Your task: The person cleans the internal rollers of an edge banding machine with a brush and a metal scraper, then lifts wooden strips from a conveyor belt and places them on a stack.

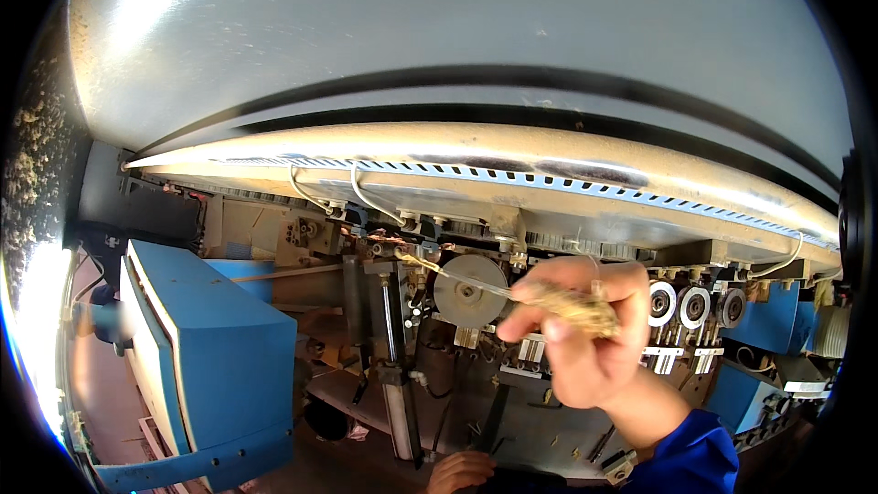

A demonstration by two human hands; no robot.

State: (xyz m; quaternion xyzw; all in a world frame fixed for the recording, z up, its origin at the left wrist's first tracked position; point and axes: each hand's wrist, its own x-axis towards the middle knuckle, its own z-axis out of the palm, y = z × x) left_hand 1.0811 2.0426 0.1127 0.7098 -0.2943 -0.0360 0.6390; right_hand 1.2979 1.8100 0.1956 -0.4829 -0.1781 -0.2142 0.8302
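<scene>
My right hand, in a blue sleeve, is raised over the machine. Its fingers are closed round the thick handle of a thin-shafted hand tool, crusted with a yellow-brown, glue-like coating. The tool's shaft runs left across a round grey disc, and a yellowish tip ends beside metal fittings; I cannot tell whether it touches them. Down at the lower edge lies my left hand, partly cut off by the frame. What its fingers do does not show clearly.
A long beige rail with a slotted blue strip crosses under a large grey hood. Blue housing stands at left. Below the rail are a pneumatic cylinder, cables and several small wheels. Chips lie on the metal base.
</scene>
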